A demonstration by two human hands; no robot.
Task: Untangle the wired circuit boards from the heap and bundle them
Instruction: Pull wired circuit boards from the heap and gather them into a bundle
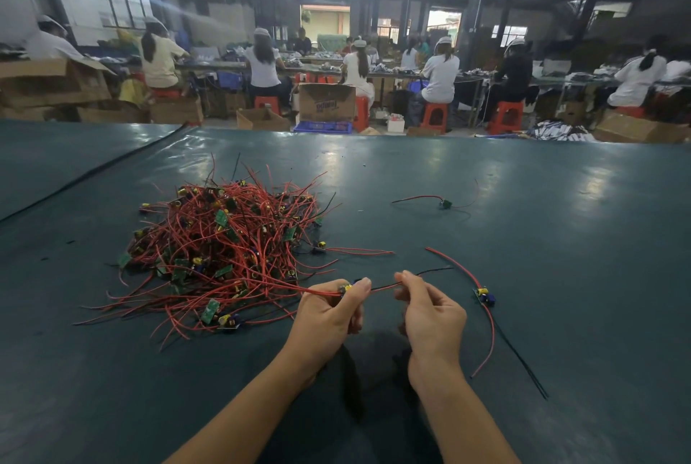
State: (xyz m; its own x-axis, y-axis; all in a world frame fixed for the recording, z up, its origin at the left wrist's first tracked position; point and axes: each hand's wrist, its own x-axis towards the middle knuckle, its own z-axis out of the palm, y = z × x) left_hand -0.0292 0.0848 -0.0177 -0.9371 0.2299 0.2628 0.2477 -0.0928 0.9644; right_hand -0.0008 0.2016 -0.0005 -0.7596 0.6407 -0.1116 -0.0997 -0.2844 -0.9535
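A tangled heap of small green circuit boards with red and black wires lies on the dark green table, left of centre. My left hand pinches one small board with a yellow part, its red wire trailing back into the heap. My right hand pinches the thin wires that run from that board, and their black end sticks out to the right. One freed board with a long red and black wire lies to the right of my hands. Another single board lies farther back.
The dark green table cover stretches wide around the heap. A black cable runs along its left part. Beyond the far edge, several people sit on red stools at benches among cardboard boxes.
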